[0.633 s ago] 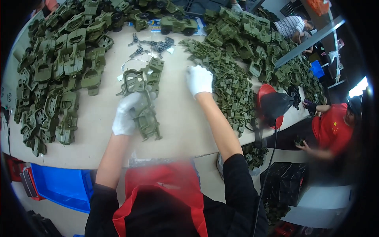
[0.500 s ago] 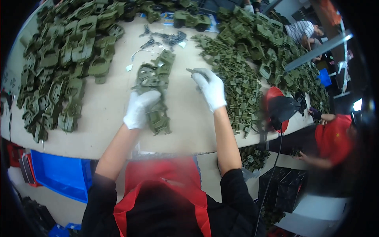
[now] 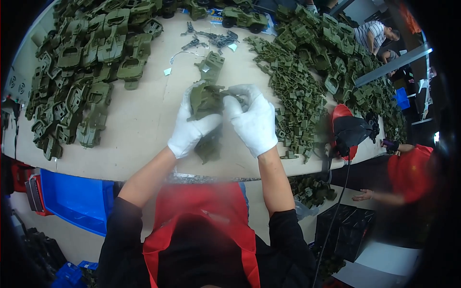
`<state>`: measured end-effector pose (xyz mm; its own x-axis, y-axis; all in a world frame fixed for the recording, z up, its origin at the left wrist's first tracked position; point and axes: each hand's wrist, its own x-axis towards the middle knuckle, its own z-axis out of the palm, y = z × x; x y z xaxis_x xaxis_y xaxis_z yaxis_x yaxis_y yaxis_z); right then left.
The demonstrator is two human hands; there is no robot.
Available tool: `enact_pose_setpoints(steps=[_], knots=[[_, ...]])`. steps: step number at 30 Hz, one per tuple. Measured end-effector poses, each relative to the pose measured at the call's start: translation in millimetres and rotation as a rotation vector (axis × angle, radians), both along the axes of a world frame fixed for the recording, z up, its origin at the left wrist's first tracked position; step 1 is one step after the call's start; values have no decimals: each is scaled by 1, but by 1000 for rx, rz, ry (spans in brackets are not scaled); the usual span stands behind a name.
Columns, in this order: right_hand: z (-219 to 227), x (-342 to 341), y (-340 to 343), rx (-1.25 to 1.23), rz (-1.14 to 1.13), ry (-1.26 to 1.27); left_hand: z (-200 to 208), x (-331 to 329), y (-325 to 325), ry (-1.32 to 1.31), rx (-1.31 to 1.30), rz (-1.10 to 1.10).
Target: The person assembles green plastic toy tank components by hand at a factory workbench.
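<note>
Both hands, left (image 3: pixel 188 130) and right (image 3: pixel 253 121), wear plain white gloves. The toy vehicle shell (image 3: pixel 205 100) between them is olive green, like the piled shells (image 3: pixel 86 62) and small parts (image 3: pixel 297 96). The bench (image 3: pixel 144 120) is pale beige. The apron (image 3: pixel 201 216) is red over black sleeves (image 3: pixel 120 240). The bin (image 3: pixel 72 199) is bright blue.

Beige table (image 3: pixel 144 120) carries green toy parts (image 3: pixel 297 91).

Gloved left hand (image 3: pixel 188 128), right hand (image 3: pixel 252 122), both gripping green toy part (image 3: pixel 205 100) (above table (image 3: pixel 144 125))
</note>
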<state>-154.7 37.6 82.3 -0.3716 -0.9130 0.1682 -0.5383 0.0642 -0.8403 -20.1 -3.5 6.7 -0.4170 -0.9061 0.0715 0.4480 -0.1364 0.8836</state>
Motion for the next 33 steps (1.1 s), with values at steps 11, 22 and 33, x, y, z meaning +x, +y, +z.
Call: enact_pose_setpoints(steps=[11, 22, 33], knots=[[-30, 17, -8, -250, -25, 227, -7, -4, 7, -32, -79, 32], [-35, 8, -12, -232, -66, 40, -15, -7, 1, -71, -153, -11], [-35, -112, -106, 250, -175, 542, -11, 2, -18, -49, 155, 0]])
